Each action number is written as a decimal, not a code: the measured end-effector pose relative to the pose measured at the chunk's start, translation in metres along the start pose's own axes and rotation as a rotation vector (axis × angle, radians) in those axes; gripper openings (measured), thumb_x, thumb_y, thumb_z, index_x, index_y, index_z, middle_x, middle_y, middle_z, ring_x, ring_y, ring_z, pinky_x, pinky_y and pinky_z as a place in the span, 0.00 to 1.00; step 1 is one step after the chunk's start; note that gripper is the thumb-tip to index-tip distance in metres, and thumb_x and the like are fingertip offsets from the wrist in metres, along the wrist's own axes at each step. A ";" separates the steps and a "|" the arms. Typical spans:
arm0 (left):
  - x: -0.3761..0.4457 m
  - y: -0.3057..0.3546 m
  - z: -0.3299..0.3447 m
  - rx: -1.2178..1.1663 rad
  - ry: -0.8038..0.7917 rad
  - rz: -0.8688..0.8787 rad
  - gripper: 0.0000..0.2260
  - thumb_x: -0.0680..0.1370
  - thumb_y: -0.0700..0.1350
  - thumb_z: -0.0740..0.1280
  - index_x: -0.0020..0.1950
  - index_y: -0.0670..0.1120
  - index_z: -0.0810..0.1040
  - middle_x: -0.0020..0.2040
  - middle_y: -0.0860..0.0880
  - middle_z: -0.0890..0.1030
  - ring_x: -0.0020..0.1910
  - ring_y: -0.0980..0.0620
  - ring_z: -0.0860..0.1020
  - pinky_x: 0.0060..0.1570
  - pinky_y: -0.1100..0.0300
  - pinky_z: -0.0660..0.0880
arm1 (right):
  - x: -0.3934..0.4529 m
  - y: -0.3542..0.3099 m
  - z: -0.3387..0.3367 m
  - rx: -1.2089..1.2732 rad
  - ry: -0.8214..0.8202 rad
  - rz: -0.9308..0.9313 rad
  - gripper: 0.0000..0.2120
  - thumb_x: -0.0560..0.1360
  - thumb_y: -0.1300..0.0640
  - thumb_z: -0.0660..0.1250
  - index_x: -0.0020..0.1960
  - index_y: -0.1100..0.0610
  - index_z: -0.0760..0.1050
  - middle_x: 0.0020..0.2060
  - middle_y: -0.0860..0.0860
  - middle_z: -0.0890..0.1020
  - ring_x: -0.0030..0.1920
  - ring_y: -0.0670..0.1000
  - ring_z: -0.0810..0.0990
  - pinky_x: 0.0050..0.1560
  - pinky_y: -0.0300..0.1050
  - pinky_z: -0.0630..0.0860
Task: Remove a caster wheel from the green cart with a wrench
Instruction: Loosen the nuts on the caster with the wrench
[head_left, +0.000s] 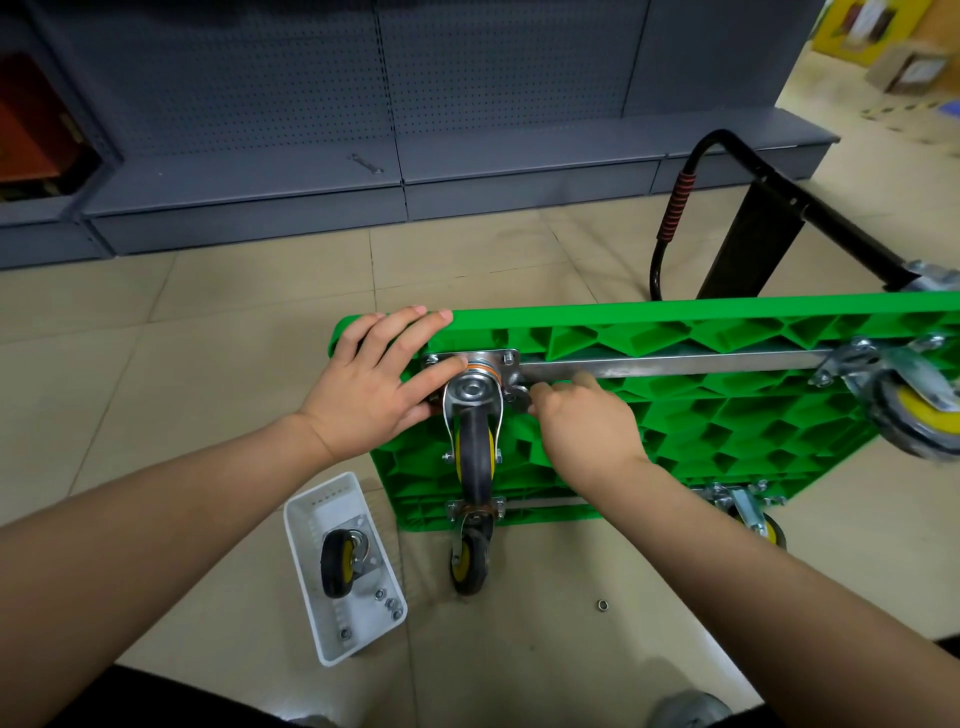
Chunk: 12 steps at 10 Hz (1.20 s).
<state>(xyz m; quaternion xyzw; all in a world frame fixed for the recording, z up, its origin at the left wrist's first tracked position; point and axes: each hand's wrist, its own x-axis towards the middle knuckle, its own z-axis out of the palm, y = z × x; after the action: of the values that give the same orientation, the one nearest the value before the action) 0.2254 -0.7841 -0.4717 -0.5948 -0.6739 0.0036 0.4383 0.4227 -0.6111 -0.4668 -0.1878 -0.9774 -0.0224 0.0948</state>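
Note:
The green cart (727, 415) lies upside down on the tiled floor, its ribbed underside facing up. A caster wheel (475, 447) with a black tyre and yellow hub stands on a metal plate (493, 358) at the cart's near-left corner. My left hand (374, 384) rests flat on that corner, fingers straight over the edge and thumb against the plate. My right hand (582, 421) has curled fingers that pinch a nut (519, 399) at the plate's right side. The wrench (366, 162) lies apart on the grey shelf base, in neither hand.
A white tray (311, 519) on the floor holds a loose caster (340, 564) and several nuts. One nut (602, 604) lies on the tiles. Other casters (904, 410) (470, 558) stay on the cart. The black handle (675, 208) folds out behind. Grey shelving (260, 104) stands beyond.

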 end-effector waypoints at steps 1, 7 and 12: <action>0.000 0.000 0.000 0.002 0.000 -0.003 0.26 0.75 0.59 0.71 0.72 0.55 0.75 0.76 0.42 0.70 0.72 0.39 0.69 0.68 0.42 0.64 | -0.004 0.009 0.007 0.224 -0.121 0.115 0.08 0.84 0.54 0.60 0.54 0.56 0.76 0.46 0.58 0.82 0.54 0.60 0.77 0.41 0.48 0.66; 0.000 0.000 0.001 0.012 0.002 -0.001 0.25 0.75 0.58 0.72 0.71 0.55 0.76 0.76 0.42 0.70 0.72 0.39 0.70 0.68 0.42 0.64 | 0.002 -0.008 0.033 0.845 -0.159 0.388 0.12 0.83 0.54 0.63 0.42 0.56 0.75 0.30 0.49 0.76 0.30 0.46 0.70 0.34 0.46 0.65; 0.000 0.001 -0.002 0.017 -0.018 0.001 0.27 0.74 0.59 0.73 0.72 0.55 0.75 0.76 0.41 0.70 0.72 0.38 0.69 0.67 0.42 0.64 | 0.010 0.001 -0.008 -0.025 -0.119 0.039 0.10 0.82 0.60 0.60 0.62 0.56 0.74 0.55 0.54 0.82 0.61 0.58 0.76 0.40 0.48 0.68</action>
<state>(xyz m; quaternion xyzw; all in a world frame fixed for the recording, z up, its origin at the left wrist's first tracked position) 0.2270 -0.7846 -0.4707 -0.5913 -0.6774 0.0147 0.4373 0.4153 -0.6071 -0.4574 -0.2092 -0.9770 -0.0216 0.0347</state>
